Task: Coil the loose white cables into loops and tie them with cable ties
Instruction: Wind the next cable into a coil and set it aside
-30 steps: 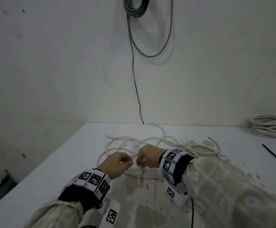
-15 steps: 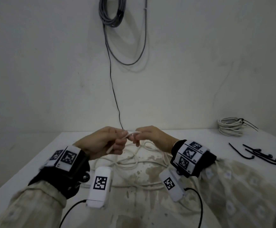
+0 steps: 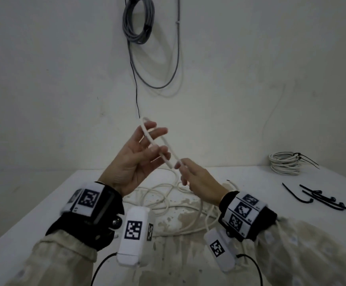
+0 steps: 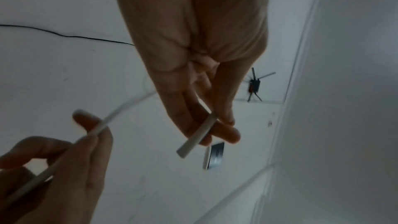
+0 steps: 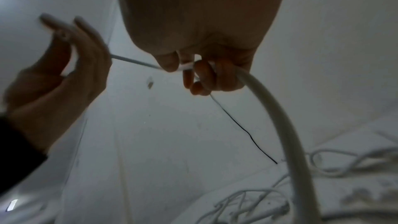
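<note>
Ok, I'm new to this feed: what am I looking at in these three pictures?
No machine: a person's two bare hands, a camera strapped on each wrist. One picture looks down from the head; the other two look along each wrist. The left hand pinches the free end of a white cable, and the right hand pinches it further along. Its slack lies in loose loops on the white table. At the far right sit a tied coil and black cable ties.

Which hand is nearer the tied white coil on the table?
Right. Both hands hold the loose cable; the right hand is left of the coil, apart from it, the left hand farther left.
</note>
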A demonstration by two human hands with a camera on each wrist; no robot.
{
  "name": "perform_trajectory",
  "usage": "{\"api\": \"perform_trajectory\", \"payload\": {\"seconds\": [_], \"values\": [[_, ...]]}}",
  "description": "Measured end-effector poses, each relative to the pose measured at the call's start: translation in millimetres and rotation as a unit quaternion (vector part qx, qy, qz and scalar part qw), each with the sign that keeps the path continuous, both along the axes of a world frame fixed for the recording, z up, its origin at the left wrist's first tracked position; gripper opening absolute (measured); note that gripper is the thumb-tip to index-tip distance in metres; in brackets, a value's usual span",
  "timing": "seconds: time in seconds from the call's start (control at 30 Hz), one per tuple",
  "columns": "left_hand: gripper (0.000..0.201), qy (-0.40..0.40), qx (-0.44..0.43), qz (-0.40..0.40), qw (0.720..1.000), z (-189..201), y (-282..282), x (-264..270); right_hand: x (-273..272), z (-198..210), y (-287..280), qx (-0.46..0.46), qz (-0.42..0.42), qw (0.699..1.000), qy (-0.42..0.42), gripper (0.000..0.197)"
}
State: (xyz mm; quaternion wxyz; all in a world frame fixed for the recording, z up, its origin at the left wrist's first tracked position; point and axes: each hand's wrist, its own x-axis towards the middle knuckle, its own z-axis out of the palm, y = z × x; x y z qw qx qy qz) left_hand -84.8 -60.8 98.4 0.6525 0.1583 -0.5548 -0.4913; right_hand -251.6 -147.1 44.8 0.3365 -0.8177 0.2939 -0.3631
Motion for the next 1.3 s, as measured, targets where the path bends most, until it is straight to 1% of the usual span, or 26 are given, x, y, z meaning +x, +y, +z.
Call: {"api": "perform_trajectory", "payload": {"seconds": [0.07,0.1,0.13,0.17,0.23,0.3,0.37,0.4,0.43,0.5,0.53,0.6,0.67,0.7,0.73,0.77,0.8,0.83,0.9,0.93,1.0,1.03,1.1,1.17,1.23,1.3], "values": [[0.044,-0.086,-0.01,0.052,0.995,3.7,3.2,-15.7,-1.3,1.7,8.5,-0.09,0.01,0.988,0.128,0.029],[0.037,-0.145,-0.019,0.091,0.985,6.3,4.5,-22.3,-2.4,2.0,11.5,-0.123,0.012,0.979,0.164,0.034],[0.03,-0.222,-0.032,0.14,0.964,7.8,5.1,-27.7,-3.1,1.7,13.6,-0.143,0.013,0.975,0.172,0.036],[0.026,-0.301,-0.046,0.201,0.931,7.9,5.0,-31.8,-3.4,1.5,15.4,-0.151,0.018,0.974,0.169,0.036],[0.026,-0.444,-0.067,0.32,0.834,2.4,-0.7,-34.1,-5.3,3.6,18.4,-0.14,0.031,0.98,0.141,0.032],[0.028,-0.548,-0.052,0.375,0.746,-3.2,-7.2,-32.9,-9.6,7.4,16.9,-0.135,0.025,0.984,0.113,0.025],[0.038,-0.65,-0.027,0.394,0.649,-7.3,-11.8,-33.0,-14.6,11.8,13.3,-0.138,-0.003,0.988,0.073,0.018],[0.043,-0.679,-0.012,0.396,0.618,-8.7,-13.6,-31.7,-17.4,12.8,11.1,-0.134,-0.015,0.989,0.061,0.016],[0.048,-0.695,-0.001,0.401,0.597,-9.3,-15.1,-28.8,-19.7,12.2,9.8,-0.131,-0.021,0.988,0.075,0.015],[0.057,-0.725,0.002,0.415,0.55,-5.7,-17.1,-22.7,-21.8,4.7,8.0,-0.124,-0.018,0.976,0.18,0.015],[0.059,-0.727,0.014,0.421,0.543,-2.3,-17.7,-18.6,-22.2,-0.6,7.3,-0.107,-0.013,0.967,0.23,0.013],[0.063,-0.71,0.056,0.413,0.568,4.9,-17.7,-11.0,-22.1,-8.3,5.5,-0.065,-0.008,0.957,0.282,0.012],[0.062,-0.69,0.097,0.413,0.586,4.0,-19.4,-8.4,-20.2,-1.1,1.2,-0.064,-0.046,0.951,0.299,0.022],[0.056,-0.68,0.115,0.416,0.593,3.1,-20.8,-7.3,-19.0,5.6,-1.1,-0.048,-0.074,0.959,0.27,0.026],[0.049,-0.658,0.133,0.419,0.611,3.0,-21.7,-6.0,-16.8,13.4,-3.1,-0.014,-0.092,0.975,0.204,0.028],[0.044,-0.62,0.155,0.417,0.646,2.9,-23.4,-4.0,-14.4,21.3,-5.5,0.019,-0.099,0.987,0.126,0.027],[0.041,-0.576,0.174,0.399,0.692,3.5,-23.2,-2.5,-12.5,29.7,-6.5,0.019,-0.103,0.993,0.057,0.026],[0.037,-0.547,0.174,0.379,0.726,4.0,-23.0,0.3,-10.3,37.0,-8.1,-0.019,-0.112,0.993,0.017,0.024],[0.032,-0.482,0.149,0.374,0.778,8.4,-16.4,0.7,-6.4,50.0,-9.8,-0.12,-0.109,0.986,-0.034,0.016],[0.042,-0.452,0.149,0.371,0.797,10.5,-12.0,0.4,-4.5,56.5,-8.5,-0.163,-0.094,0.981,-0.057,0.011],[0.067,-0.434,0.148,0.352,0.816,14.6,-1.9,-3.2,-2.4,68.6,-6.4,-0.249,-0.055,0.962,-0.099,0.007],[0.068,-0.437,0.146,0.327,0.825,16.1,1.3,-4.3,-1.8,73.8,-5.5,-0.288,-0.034,0.95,-0.115,0.01],[0.063,-0.415,0.168,0.23,0.864,19.9,9.3,-5.1,-0.8,85.5,-1.8,-0.343,0.0,0.93,-0.129,0.015],[0.061,-0.356,0.179,0.12,0.909,25.8,17.6,-3.7,0.7,100.1,5.9,-0.39,0.007,0.91,-0.137,0.019],[0.061,-0.307,0.167,0.061,0.935,32.6,20.9,-0.3,2.5,117.8,16.4,-0.439,0.022,0.884,-0.158,0.02],[0.061,-0.266,0.137,0.047,0.953,41.6,23.1,-0.6,7.1,134.7,24.0,-0.504,0.039,0.844,-0.18,0.022]]}}
